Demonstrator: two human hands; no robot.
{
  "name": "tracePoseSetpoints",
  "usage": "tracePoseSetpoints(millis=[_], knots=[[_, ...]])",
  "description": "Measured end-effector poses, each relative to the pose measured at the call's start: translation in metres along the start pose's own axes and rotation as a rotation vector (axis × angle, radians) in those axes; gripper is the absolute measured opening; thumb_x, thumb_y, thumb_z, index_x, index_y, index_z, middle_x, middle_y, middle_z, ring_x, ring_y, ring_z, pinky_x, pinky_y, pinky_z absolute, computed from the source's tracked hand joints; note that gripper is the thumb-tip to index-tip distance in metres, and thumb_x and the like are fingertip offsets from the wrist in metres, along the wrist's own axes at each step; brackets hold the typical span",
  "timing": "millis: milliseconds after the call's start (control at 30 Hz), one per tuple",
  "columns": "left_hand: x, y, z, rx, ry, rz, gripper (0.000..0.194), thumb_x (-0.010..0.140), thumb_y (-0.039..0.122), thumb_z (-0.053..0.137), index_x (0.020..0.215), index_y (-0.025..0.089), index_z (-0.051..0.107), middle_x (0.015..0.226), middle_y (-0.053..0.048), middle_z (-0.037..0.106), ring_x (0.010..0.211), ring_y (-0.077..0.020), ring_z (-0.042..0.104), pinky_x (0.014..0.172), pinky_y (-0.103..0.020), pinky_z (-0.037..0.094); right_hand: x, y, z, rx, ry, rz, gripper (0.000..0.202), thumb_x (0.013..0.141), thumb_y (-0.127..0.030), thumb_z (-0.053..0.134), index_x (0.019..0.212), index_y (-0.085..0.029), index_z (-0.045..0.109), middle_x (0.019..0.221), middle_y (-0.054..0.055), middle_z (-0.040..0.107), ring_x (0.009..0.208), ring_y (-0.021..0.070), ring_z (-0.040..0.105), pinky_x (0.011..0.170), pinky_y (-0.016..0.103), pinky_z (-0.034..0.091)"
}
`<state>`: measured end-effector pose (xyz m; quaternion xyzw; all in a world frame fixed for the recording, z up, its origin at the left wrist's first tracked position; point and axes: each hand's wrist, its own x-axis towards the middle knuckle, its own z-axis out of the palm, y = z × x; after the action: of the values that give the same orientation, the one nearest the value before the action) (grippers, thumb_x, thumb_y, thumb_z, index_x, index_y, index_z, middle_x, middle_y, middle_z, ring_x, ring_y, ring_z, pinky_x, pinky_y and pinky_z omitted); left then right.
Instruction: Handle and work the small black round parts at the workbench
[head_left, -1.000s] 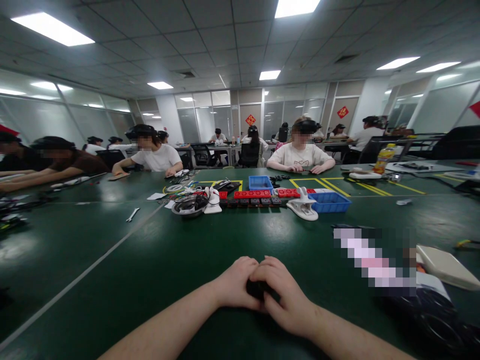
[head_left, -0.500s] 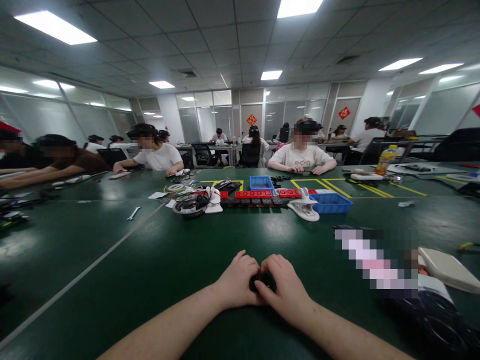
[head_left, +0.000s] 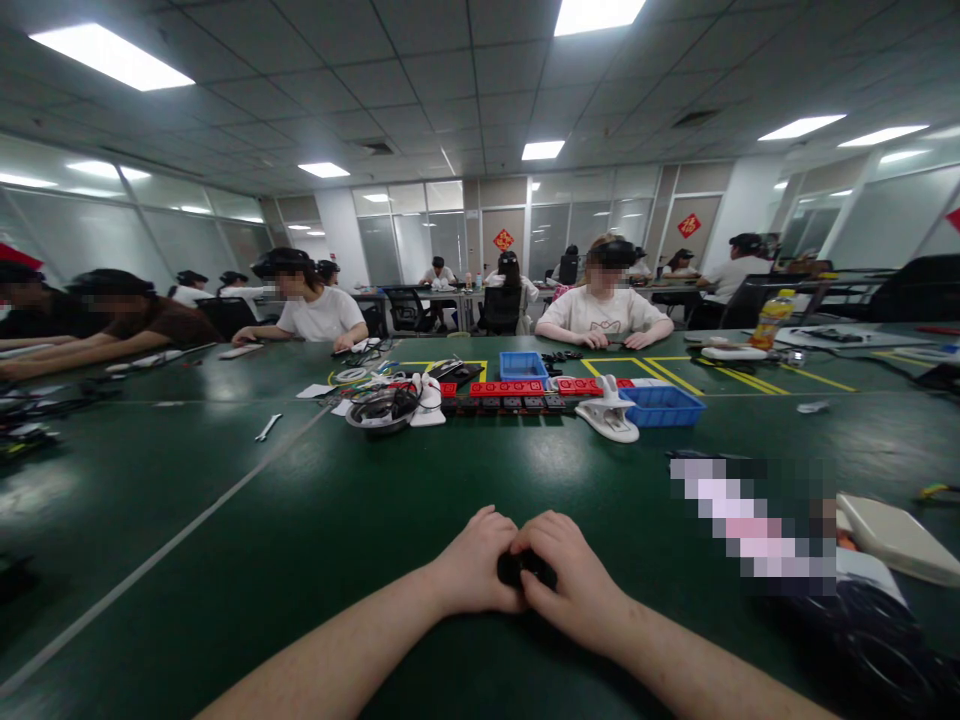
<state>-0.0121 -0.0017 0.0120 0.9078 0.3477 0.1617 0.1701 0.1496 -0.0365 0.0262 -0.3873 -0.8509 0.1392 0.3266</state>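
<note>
Between my two hands, low over the green table (head_left: pixel 360 540), is a small black rounded object (head_left: pixel 513 571) whose kind I cannot make out. My left hand (head_left: pixel 480 560) is closed around its left side. From the right, my right hand (head_left: pixel 570 570) grips it, with the thumb across the near side and the fingers curled over the far side. Most of the object is hidden by the fingers, and my fingertips nearly meet above it.
Ahead stand blue bins (head_left: pixel 664 406), red power sockets (head_left: pixel 510 388), a white clamp stand (head_left: pixel 609 412) and a metal bowl (head_left: pixel 381 412) with black cables. A wrench (head_left: pixel 268 427) lies to the left. At right are a beige box (head_left: pixel 904 535) and black cables (head_left: pixel 877 640). People sit across.
My right thumb has drawn back to the right and bent over the black object. Both hands stay at nearly the same place.
</note>
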Motion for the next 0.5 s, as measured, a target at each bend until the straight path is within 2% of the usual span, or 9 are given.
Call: tracePoseSetpoints(millis=[100, 200, 333, 500], knots=[[-0.0002, -0.0032, 0.0019, -0.008, -0.021, 0.027, 0.027, 0.057, 0.030, 0.072, 0.073, 0.020, 0.053, 0.083, 0.003, 0.054, 0.086, -0.0178, 0.053, 0.102, -0.043, 0.022, -0.0009, -0.0023, -0.0007, 0.057, -0.021, -0.105, 0.023, 0.060, -0.006, 0.043, 0.076, -0.020, 0.053, 0.077, 0.002, 0.058, 0.081, 0.0181, 0.049, 0.080, 0.037, 0.037], [0.0000, -0.0058, 0.0030, -0.001, -0.060, 0.052, 0.025, 0.058, 0.028, 0.071, 0.076, 0.021, 0.056, 0.086, 0.002, 0.055, 0.088, -0.0184, 0.052, 0.101, -0.042, 0.023, -0.0029, -0.0045, -0.0002, 0.086, -0.049, -0.160, 0.027, 0.057, -0.005, 0.040, 0.075, -0.021, 0.053, 0.077, 0.000, 0.060, 0.084, 0.0171, 0.052, 0.092, 0.041, 0.031], [0.0003, -0.0067, 0.0019, 0.014, -0.100, 0.068, 0.035, 0.059, 0.031, 0.071, 0.090, 0.023, 0.057, 0.095, 0.000, 0.055, 0.093, -0.0206, 0.050, 0.101, -0.041, 0.024, -0.0060, -0.0039, 0.0002, 0.113, -0.054, -0.146, 0.035, 0.055, -0.004, 0.038, 0.081, -0.022, 0.054, 0.082, 0.000, 0.061, 0.093, 0.0171, 0.053, 0.101, 0.045, 0.022], [-0.0014, -0.0035, -0.0017, -0.043, -0.084, 0.050, 0.054, 0.061, 0.037, 0.070, 0.110, 0.024, 0.051, 0.104, -0.002, 0.054, 0.099, -0.0231, 0.049, 0.102, -0.043, 0.022, -0.0067, -0.0015, -0.0023, 0.143, -0.025, -0.204, 0.046, 0.057, -0.006, 0.039, 0.099, -0.022, 0.050, 0.095, 0.002, 0.059, 0.099, 0.0189, 0.049, 0.101, 0.046, 0.022]])
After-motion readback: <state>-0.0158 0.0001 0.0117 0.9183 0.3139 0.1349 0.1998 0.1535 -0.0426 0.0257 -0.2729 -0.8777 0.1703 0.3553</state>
